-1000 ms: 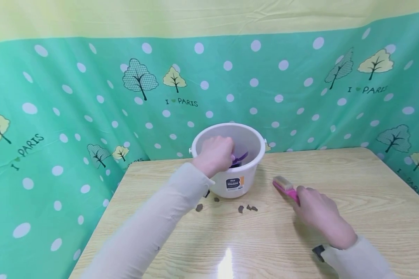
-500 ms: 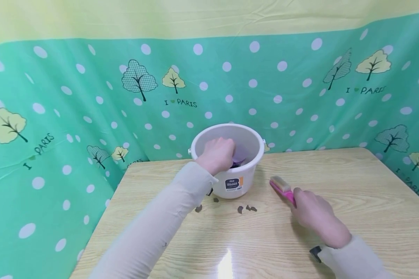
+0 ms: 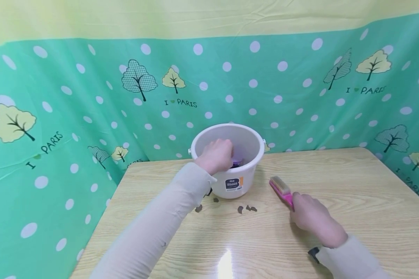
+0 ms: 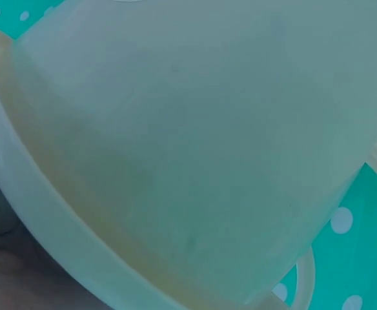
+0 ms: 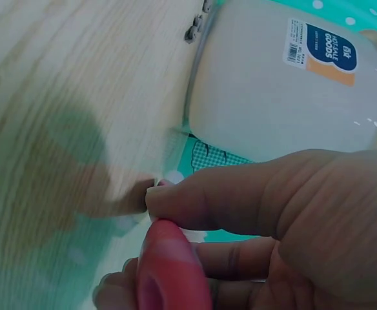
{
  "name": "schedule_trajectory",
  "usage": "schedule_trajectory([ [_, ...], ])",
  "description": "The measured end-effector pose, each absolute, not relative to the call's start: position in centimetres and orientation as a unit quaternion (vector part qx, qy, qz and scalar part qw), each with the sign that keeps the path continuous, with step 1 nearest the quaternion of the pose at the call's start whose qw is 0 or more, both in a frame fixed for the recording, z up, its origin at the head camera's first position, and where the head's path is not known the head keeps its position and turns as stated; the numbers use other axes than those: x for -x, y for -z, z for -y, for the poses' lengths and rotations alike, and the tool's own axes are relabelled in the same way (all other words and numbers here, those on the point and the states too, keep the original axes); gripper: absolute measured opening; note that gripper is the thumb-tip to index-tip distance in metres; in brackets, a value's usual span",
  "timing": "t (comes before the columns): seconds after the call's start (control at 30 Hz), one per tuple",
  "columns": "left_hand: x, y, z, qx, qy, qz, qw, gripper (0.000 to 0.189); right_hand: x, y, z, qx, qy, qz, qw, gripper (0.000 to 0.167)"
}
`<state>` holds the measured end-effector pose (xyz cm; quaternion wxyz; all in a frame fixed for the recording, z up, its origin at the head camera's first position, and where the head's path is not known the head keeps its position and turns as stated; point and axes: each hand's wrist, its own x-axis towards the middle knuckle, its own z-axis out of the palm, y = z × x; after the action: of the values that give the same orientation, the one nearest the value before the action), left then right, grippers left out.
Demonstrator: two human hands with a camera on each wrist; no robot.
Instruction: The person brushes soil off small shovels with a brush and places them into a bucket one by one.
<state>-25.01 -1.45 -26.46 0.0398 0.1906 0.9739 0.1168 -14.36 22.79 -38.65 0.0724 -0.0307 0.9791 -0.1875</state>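
My left hand (image 3: 216, 155) reaches over the near rim of a white bucket (image 3: 227, 180). Its fingers are curled, gripping a purple plastic tool (image 3: 237, 162) that is mostly hidden by the hand and the bucket wall. In the left wrist view the bucket's outer side (image 4: 208, 129) fills most of the picture. On the right, a pink-handled brush (image 3: 281, 187) with pale bristles is held by my right hand (image 3: 312, 217), bristles facing up and away. The right wrist view shows the thumb and fingers around its pink handle (image 5: 172, 268).
Several dark scraps, among them one scrap (image 3: 240, 209), lie on the wooden table (image 3: 181, 248) in front of the bucket. A green dotted curtain (image 3: 181, 69) hangs behind and to the left. The bucket's label (image 3: 234, 184) faces me.
The purple tool has gone lower in the bucket, so less of it shows. My right hand has shifted slightly left with the brush.
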Motion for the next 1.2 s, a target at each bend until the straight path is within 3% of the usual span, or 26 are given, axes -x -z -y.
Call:
schedule_trajectory([
  [0.67,24.7,26.2,2.0,-0.168,-0.172,-0.969,0.059,0.023,14.5,39.4,-22.5,0.024,0.186,-0.979,0.081,0.020],
  [1.2,24.3,25.7,3.4,-0.256,-0.152,-0.955,-0.018,0.013,14.4,39.9,-22.6,0.023,0.190,-0.978,0.085,0.017],
])
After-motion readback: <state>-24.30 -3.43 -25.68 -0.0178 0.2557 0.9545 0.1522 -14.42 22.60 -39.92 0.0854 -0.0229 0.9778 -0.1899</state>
